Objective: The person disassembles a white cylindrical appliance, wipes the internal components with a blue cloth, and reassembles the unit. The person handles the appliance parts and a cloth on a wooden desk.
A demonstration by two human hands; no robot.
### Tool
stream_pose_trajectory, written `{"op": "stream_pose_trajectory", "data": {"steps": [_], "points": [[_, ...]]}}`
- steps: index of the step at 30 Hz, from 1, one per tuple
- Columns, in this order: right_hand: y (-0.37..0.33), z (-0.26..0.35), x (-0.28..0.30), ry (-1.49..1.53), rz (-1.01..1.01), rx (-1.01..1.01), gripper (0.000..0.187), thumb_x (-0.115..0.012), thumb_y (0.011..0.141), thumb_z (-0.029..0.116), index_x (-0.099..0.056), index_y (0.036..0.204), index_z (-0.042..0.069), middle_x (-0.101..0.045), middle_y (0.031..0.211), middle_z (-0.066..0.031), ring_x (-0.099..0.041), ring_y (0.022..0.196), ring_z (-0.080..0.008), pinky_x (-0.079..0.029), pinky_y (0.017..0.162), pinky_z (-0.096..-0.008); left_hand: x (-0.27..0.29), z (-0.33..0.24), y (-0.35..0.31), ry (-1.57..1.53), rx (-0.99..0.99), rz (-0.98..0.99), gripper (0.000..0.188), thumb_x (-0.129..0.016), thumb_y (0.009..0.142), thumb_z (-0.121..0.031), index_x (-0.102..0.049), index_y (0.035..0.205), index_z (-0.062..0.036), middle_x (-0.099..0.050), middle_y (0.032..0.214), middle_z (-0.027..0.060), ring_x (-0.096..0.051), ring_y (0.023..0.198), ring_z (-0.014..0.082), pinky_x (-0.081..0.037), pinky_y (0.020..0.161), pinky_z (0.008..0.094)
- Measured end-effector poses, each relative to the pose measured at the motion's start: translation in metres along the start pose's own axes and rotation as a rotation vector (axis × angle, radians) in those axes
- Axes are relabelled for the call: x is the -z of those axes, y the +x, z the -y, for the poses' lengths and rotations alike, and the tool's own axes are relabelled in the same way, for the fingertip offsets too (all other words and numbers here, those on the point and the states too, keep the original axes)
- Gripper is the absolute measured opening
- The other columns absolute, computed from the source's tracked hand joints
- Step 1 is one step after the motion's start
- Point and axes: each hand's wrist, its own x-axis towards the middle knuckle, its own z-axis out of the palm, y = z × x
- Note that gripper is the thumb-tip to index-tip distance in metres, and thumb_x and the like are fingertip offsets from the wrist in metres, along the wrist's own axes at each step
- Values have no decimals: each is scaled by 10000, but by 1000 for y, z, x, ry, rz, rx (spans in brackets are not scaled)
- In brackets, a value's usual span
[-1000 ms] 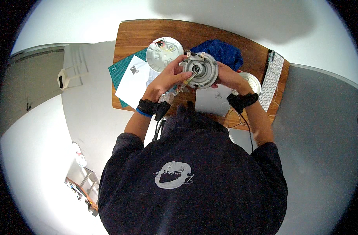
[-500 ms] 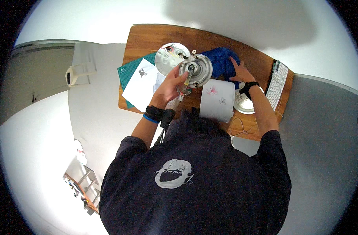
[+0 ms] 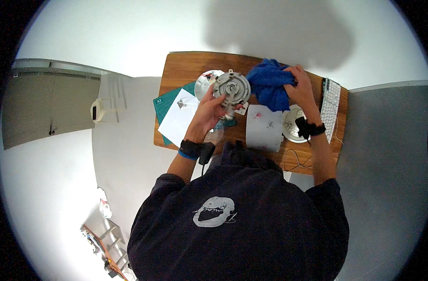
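Observation:
My left hand [image 3: 205,117] is closed around a round grey metal part [image 3: 232,87] with concentric rings and small tabs at its rim, held up over the table. Between the thumb and fingers of my right hand [image 3: 300,88] is the right side of a crumpled blue cloth [image 3: 271,84], part of it raised off the table. Behind the metal part, and partly covered by it, sits a white bowl-shaped housing [image 3: 202,86] with red wires inside. A clear rounded piece [image 3: 214,134] lies below my left hand.
On the wooden table [image 3: 190,61] are a green cutting mat [image 3: 161,111], a white printed sheet [image 3: 175,122], a curved white panel [image 3: 264,136] with small pictures, a round white dish [image 3: 292,135], a white keyboard [image 3: 332,99] and a thin cable [image 3: 296,165].
The metal part has turned in my left hand and now shows its ringed face. My right hand, open at the cloth before, has closed on it and bunched it up. The whole view has shifted.

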Motion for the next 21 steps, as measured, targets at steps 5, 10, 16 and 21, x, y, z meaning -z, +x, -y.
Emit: {"op": "stream_pose_trajectory", "data": {"steps": [5,10,16,21], "points": [[-39,88,-10,79,-115,251,569,-806,723,140,-616,1259,126,-490,1420,-213,-567,1261,-418,-455,1082,-515,-25,9,-9,72,1,-2,572,-521,1067,-35,-296,1581,-144,-552,1440,148,-596,1317,320,-608,1014,523],[-62,87,-58,16,-38,122,698,-858,752,165,-528,1366,177,-445,1464,-234,-540,1294,-467,-459,1081,-527,-36,20,-16,162,-30,-44,628,-545,1059,-21,-295,1617,-164,-575,1438,118,-637,1253,282,-614,963,458],[-76,78,-48,148,-69,150,666,-838,745,63,-541,1336,147,-570,1311,-212,-604,1222,-445,-506,1040,-472,-38,3,-41,290,-7,36,583,-520,1071,-40,-302,1604,-132,-542,1473,151,-588,1333,329,-606,1027,509],[-82,83,-20,343,-332,27,651,-805,734,-4,-544,1320,107,-606,1260,-182,-616,1236,-366,-499,1061,-471,-34,-1,-51,199,-42,-14,530,-500,1085,-56,-311,1578,-110,-551,1442,178,-618,1297,338,-616,1023,515]]}}
